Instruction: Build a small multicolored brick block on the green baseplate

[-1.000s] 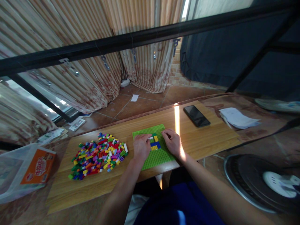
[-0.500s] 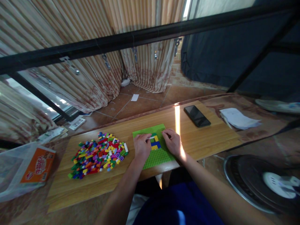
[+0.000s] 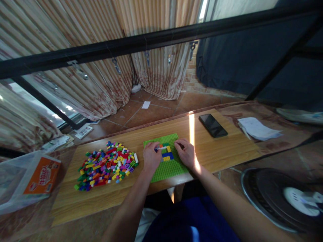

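Observation:
A green studded baseplate point(image 3: 166, 173) lies on the wooden board, with blue, yellow, white, orange and green toy bricks point(image 3: 168, 156) pressed onto its middle. My left hand point(image 3: 151, 157) rests over the plate's left part, thumb and forefinger pinched on a small toy brick point(image 3: 156, 149) that looks blue and is mostly covered. At the plate's right edge is my right hand point(image 3: 186, 153), its fingers curled and pinched together; what they hold, if anything, is hidden. A pile of loose mixed-colour bricks point(image 3: 106, 166) spreads over the board left of the plate.
A black phone point(image 3: 213, 125) lies on the wooden board point(image 3: 202, 154), right of the baseplate. White papers point(image 3: 257, 127) sit beyond the board's right end. A clear plastic box point(image 3: 20, 181) with an orange label stands at the left. A black metal bar point(image 3: 151, 39) crosses ahead.
My left hand has shifted slightly left, uncovering an orange brick and more of the built bricks. My right hand stays at the plate's right edge.

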A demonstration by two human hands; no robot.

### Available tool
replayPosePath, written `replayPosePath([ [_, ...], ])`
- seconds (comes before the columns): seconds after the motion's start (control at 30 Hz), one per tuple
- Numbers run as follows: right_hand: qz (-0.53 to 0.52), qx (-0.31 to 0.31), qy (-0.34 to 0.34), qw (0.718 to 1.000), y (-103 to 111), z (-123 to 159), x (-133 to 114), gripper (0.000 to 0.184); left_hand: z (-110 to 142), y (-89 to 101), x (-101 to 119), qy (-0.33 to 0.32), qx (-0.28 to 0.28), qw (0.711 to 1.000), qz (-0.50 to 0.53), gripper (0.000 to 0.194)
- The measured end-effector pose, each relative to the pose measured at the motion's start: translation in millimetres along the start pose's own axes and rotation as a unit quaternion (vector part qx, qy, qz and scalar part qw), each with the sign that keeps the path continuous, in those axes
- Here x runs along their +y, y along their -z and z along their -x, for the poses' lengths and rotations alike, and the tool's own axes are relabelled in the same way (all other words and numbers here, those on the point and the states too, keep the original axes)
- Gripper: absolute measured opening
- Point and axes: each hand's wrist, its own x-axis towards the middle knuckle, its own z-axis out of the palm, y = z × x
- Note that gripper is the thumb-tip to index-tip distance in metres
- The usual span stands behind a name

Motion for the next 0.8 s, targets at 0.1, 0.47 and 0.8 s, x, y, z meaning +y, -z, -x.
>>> replayPosePath([
  [0.1,0.067,-0.031,0.0,0.997,-3.8,-2.5,-2.2,0.025,-0.3,0.1,-2.1,0.0,-0.007,1.0,0.017,0.026],
  [0.47,0.26,-0.131,-0.106,0.951,-17.2,-18.9,-30.4,0.034,-0.9,-0.9,-4.3,-0.026,-0.009,1.0,0.014,0.021],
  [0.8,0.264,-0.134,-0.126,0.947,-18.0,-24.0,-30.3,0.033,9.2,-0.6,-1.3,-0.114,-0.017,0.988,-0.101,0.021],
])
